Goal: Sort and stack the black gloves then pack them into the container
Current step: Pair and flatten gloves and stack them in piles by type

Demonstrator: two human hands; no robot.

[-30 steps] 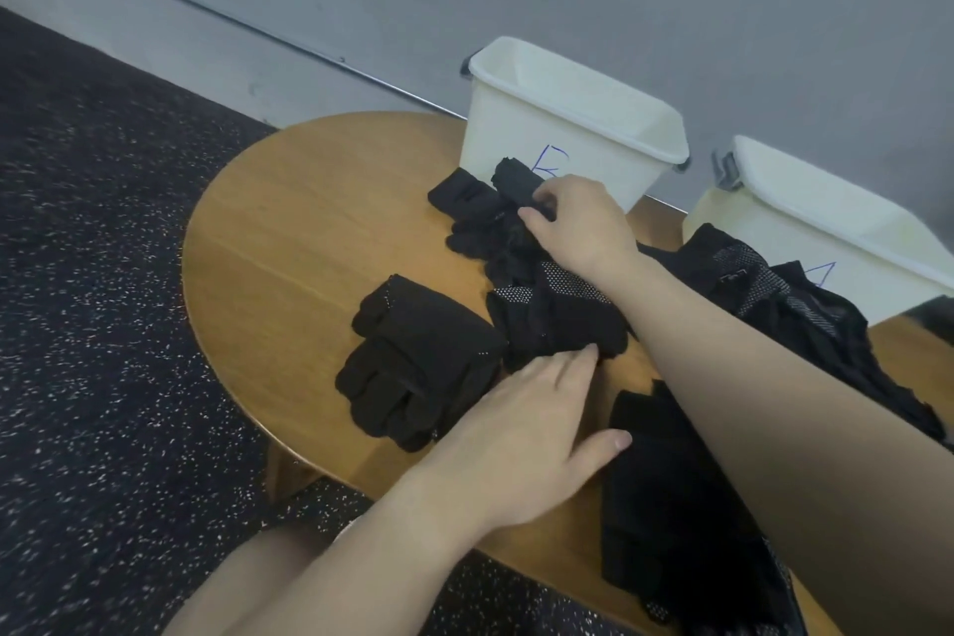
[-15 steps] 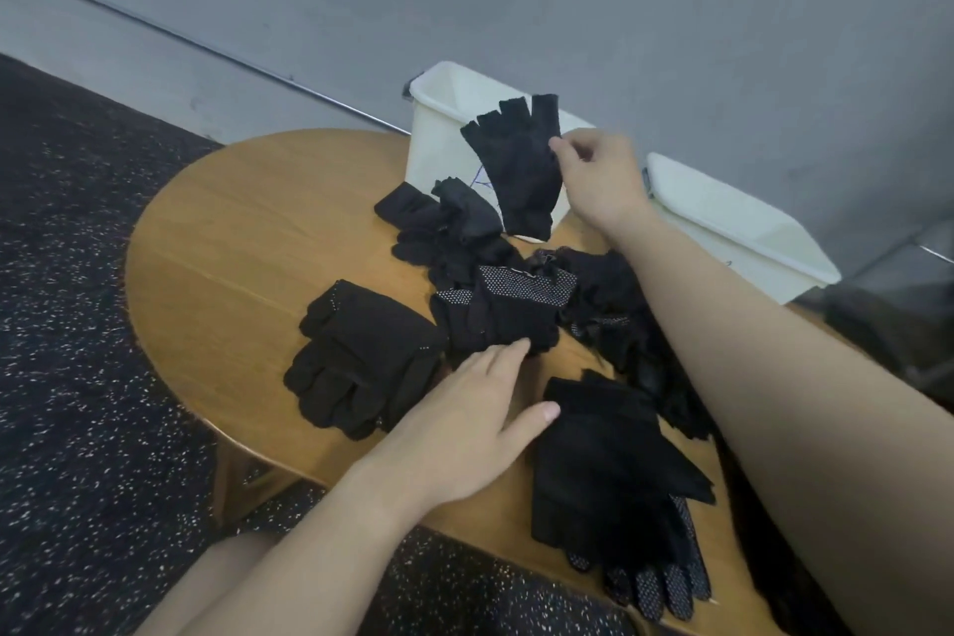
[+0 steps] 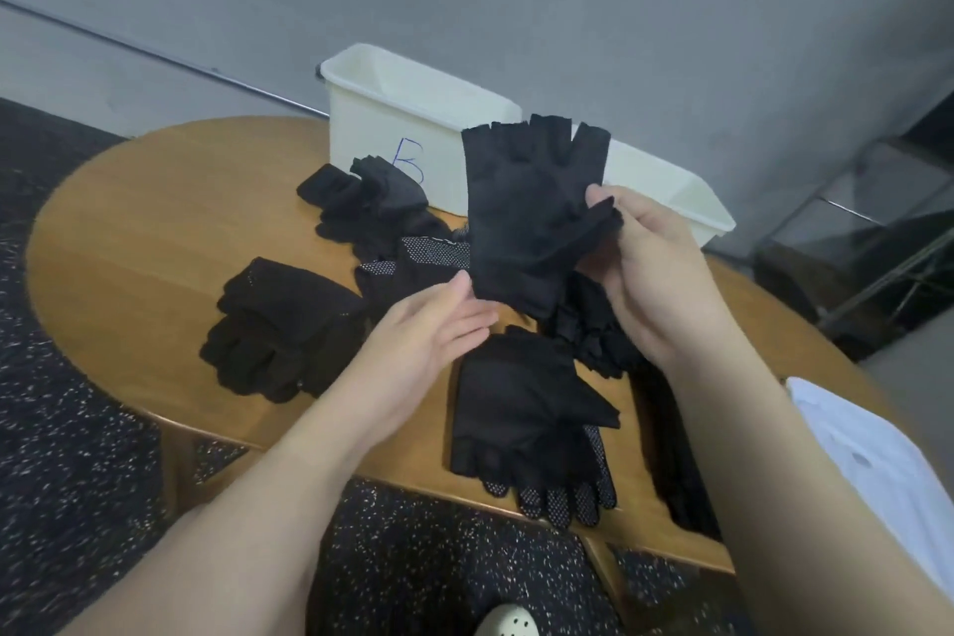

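Fingers (image 3: pixel 599 201) half-hidden behind glove (image 3: pixel 531 212)

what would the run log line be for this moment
stage: sorting | right hand: pinches fingerless glove held above table | left hand: open, fingertips at glove cuff | bin marked B: no glove seen inside

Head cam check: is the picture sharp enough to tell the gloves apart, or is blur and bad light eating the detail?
Head view: soft, even light, no glare; the held fingerless glove reads clearly against the white bin marked B; left hand slightly motion-blurred; black piles on the table merge into dark masses; wide-angle bending at the edges.
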